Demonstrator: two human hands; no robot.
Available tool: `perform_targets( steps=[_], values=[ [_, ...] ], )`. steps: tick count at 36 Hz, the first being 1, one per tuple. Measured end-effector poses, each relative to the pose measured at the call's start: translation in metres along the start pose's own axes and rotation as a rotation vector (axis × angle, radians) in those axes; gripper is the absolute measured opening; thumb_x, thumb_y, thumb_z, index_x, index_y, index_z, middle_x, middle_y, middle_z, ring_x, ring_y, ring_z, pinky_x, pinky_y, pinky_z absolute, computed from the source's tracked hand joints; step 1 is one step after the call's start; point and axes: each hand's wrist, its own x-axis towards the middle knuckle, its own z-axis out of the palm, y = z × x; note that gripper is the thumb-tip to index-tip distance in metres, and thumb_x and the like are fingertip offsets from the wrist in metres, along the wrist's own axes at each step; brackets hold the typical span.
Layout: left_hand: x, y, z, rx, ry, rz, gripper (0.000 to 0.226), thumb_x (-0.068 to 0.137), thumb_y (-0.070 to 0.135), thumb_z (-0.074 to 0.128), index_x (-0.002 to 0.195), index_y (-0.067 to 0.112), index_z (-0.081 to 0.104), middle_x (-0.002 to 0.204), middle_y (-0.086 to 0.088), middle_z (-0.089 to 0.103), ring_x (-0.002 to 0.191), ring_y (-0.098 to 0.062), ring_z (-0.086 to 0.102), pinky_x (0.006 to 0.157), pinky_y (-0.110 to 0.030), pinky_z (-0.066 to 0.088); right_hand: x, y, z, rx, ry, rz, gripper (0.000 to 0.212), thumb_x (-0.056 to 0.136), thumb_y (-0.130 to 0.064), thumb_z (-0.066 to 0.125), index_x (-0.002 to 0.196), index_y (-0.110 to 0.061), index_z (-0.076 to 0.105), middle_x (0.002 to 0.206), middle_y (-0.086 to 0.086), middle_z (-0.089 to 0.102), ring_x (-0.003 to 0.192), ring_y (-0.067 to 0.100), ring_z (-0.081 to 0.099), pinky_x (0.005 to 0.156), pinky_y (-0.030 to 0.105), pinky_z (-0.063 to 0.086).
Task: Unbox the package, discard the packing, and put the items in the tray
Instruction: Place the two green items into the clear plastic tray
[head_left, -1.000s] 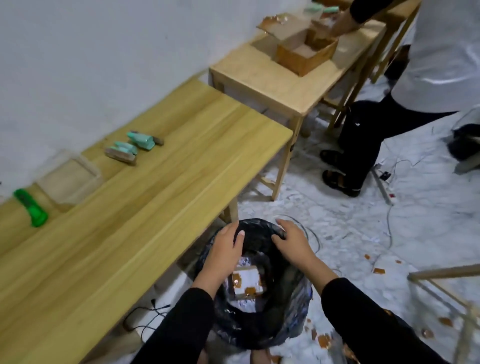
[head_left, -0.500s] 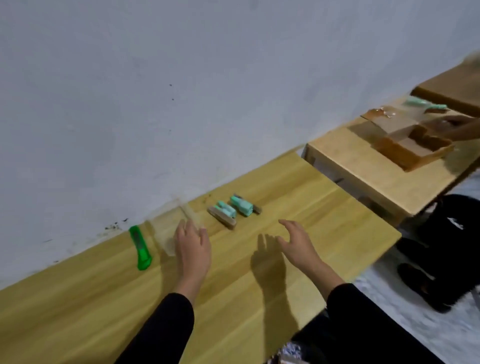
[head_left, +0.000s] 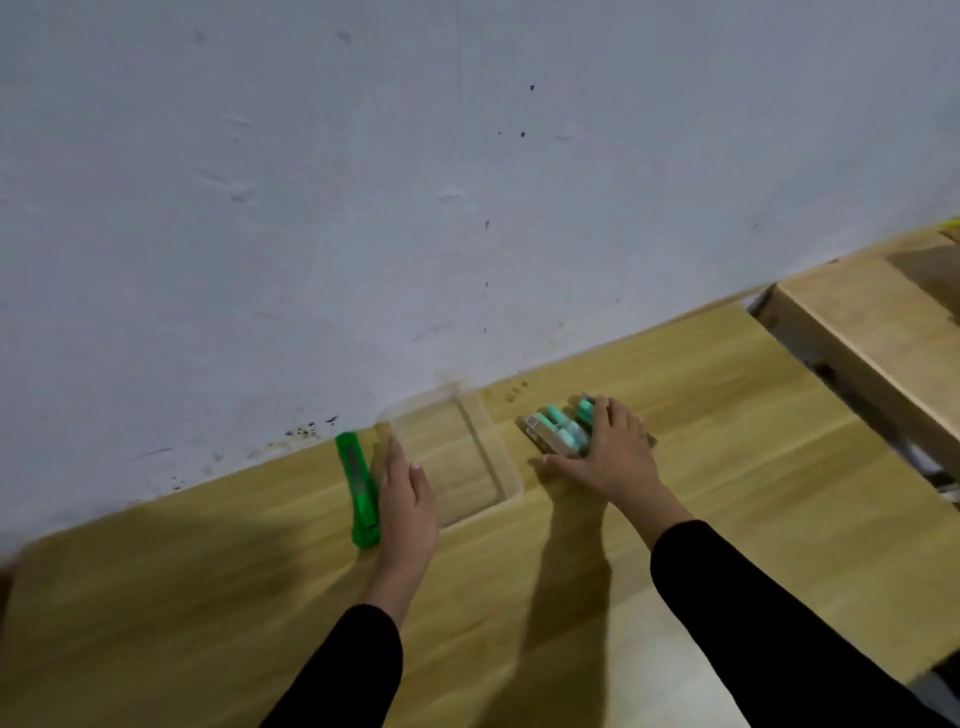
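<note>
Two teal staplers (head_left: 558, 432) lie side by side on the wooden table (head_left: 727, 441), close to the wall. My right hand (head_left: 610, 454) lies over them, fingers on the right one and thumb stretched out at the near end of the left one. Just left of them stands a clear plastic tray (head_left: 447, 460) with nothing in it. Along the tray's left wall rests my left hand (head_left: 405, 501), fingers straight, thumb at the rim.
A green utility knife (head_left: 358, 493) lies right beside my left hand, on its left. The white wall (head_left: 467, 182) runs directly behind the tray. A second wooden table (head_left: 862, 338) stands to the right across a narrow gap.
The view swung from the black bin bag on the floor up to the table. Both hands left the bag; the left went to the tray, the right onto the staplers.
</note>
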Motion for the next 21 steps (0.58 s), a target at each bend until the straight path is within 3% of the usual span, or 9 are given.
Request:
perform_targets(
  steps=[5,8,12,15,21],
  values=[
    [0.002,-0.003,0.004,-0.124,-0.011,0.002,0.050,0.100,0.011,0.033,0.148,0.011,0.020,0.154,-0.002,0.022,0.135,-0.001,0.023,0.095,0.001,0.017,0.010,-0.007,0.007,-0.103,0.026,0.010,0.103,0.072,-0.069,0.055,0.144,-0.008,0.013,0.144,0.015,0.034,0.134,0.032,0.032,0.112,0.043,0.027],
    [0.003,-0.003,0.006,-0.185,-0.017,-0.012,0.050,0.100,0.008,0.033,0.148,0.010,0.020,0.152,0.002,0.022,0.118,0.019,0.030,0.084,0.011,0.022,0.014,-0.011,0.009,-0.135,0.042,0.024,0.101,0.072,-0.071,0.054,0.143,-0.008,0.019,0.139,0.015,0.040,0.129,0.032,0.039,0.107,0.042,0.032],
    [0.004,-0.007,0.007,-0.200,-0.004,0.009,0.050,0.100,0.010,0.032,0.148,0.012,0.019,0.155,-0.004,0.020,0.133,-0.001,0.018,0.093,0.007,0.014,0.018,-0.012,0.009,-0.168,0.056,0.038,0.094,0.070,-0.071,0.054,0.136,-0.010,0.029,0.131,0.016,0.047,0.120,0.033,0.045,0.101,0.042,0.038],
    [0.003,-0.008,0.008,-0.223,-0.010,-0.005,0.050,0.100,0.012,0.032,0.148,0.015,0.019,0.155,-0.001,0.019,0.133,0.000,0.017,0.087,0.013,0.014,0.018,-0.015,0.009,-0.173,0.046,0.064,0.090,0.069,-0.070,0.056,0.131,-0.008,0.034,0.127,0.016,0.050,0.114,0.034,0.049,0.096,0.043,0.042],
    [0.003,-0.007,0.008,-0.247,-0.030,-0.013,0.050,0.101,0.015,0.032,0.149,0.020,0.016,0.156,0.000,0.017,0.134,0.000,0.017,0.087,0.011,0.018,0.011,-0.019,0.012,-0.124,0.038,0.115,0.085,0.071,-0.066,0.058,0.129,-0.009,0.034,0.128,0.016,0.049,0.116,0.035,0.047,0.093,0.048,0.041]
  ],
)
